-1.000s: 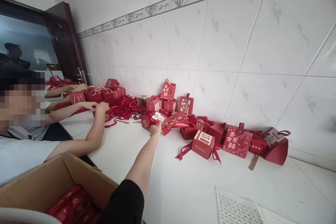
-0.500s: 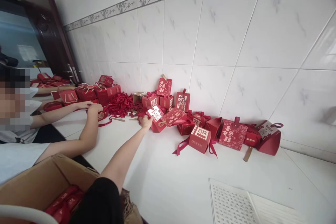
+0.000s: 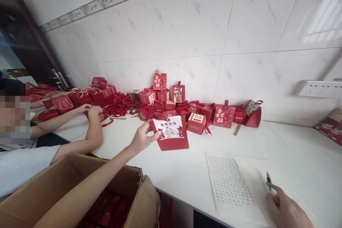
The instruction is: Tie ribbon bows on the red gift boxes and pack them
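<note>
Right hand (image 3: 287, 208), cardboard box (image 3: 144, 201) cut off by bottom edge.

Room opens between red packet (image 3: 175, 144) and notebook (image 3: 231, 181), with piled boxes (image 3: 147, 97) blocking behind.

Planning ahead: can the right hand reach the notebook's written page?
Likely yes: the right hand, holding a pen, is at the facing page, with nothing visible between it and the written page; the left hand holds a red gift box farther left.

- Bright, diffuse light overall
- Striped glare (image 3: 324, 21) on wall tiles (image 3: 251, 25), two o'clock
- Wide-angle stretch towards the edges
- Pixelation at nine o'clock
</note>
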A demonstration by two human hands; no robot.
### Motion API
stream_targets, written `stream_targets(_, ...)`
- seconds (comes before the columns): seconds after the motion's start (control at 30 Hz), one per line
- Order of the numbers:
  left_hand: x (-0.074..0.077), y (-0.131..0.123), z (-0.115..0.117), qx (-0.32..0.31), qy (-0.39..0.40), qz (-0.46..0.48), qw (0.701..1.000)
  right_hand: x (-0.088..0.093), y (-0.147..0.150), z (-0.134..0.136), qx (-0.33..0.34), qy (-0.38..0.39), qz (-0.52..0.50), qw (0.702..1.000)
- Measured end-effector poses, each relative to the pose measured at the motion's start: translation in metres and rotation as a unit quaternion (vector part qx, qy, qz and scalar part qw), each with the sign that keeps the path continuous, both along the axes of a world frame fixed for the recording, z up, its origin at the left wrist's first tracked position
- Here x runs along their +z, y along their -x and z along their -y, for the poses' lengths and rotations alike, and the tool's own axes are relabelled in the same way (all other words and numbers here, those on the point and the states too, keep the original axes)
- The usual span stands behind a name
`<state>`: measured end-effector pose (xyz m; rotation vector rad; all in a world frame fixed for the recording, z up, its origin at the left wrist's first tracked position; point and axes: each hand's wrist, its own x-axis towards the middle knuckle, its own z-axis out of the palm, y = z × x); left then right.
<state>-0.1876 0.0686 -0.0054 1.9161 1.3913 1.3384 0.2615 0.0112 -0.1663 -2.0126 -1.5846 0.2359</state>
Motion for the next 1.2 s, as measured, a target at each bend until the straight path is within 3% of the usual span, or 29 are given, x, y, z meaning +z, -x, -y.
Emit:
stream_targets(0.13,-0.028,-0.052,0.017,-0.177,0.143,-0.087,0.97,0.014,0.015,0.004,0.012,-0.035,0.044,0.998)
stream_targets(0.23,-0.034,-0.068,0.017,-0.213,0.193,-0.181,0.941,0.013,0.016,0.005,0.022,-0.054,0.055,0.997)
stream_targets(0.37,-0.022,-0.067,0.01,-0.209,0.21,-0.227,0.928,0.012,0.012,0.009,0.044,-0.091,0.045,0.994)
stream_targets(0.5,-0.012,-0.067,0.001,-0.17,0.19,-0.133,0.958,0.018,0.018,0.01,0.06,-0.178,0.018,0.982)
stream_targets(0.63,-0.009,-0.083,-0.004,-0.159,0.134,-0.114,0.971,0.042,0.044,0.005,0.167,-0.255,-0.023,0.952)
stream_targets(0.73,-0.006,-0.102,-0.004,-0.076,0.082,-0.144,0.983,0.071,0.073,-0.004,0.256,-0.273,-0.043,0.926)
stream_targets(0.87,-0.002,-0.125,0.001,0.046,0.044,-0.129,0.99,0.103,0.113,-0.017,0.341,-0.246,-0.06,0.905)
stream_targets(0.93,-0.002,-0.133,0.005,0.043,0.055,-0.125,0.99,0.112,0.13,-0.024,0.368,-0.214,-0.073,0.902)
stream_targets(1.03,-0.008,-0.137,0.01,-0.014,0.074,-0.108,0.991,0.121,0.148,-0.033,0.408,-0.147,-0.102,0.895)
stream_targets(1.2,-0.019,-0.13,0.009,0.017,-0.096,-0.12,0.988,0.142,0.152,-0.05,0.493,-0.082,-0.08,0.863)
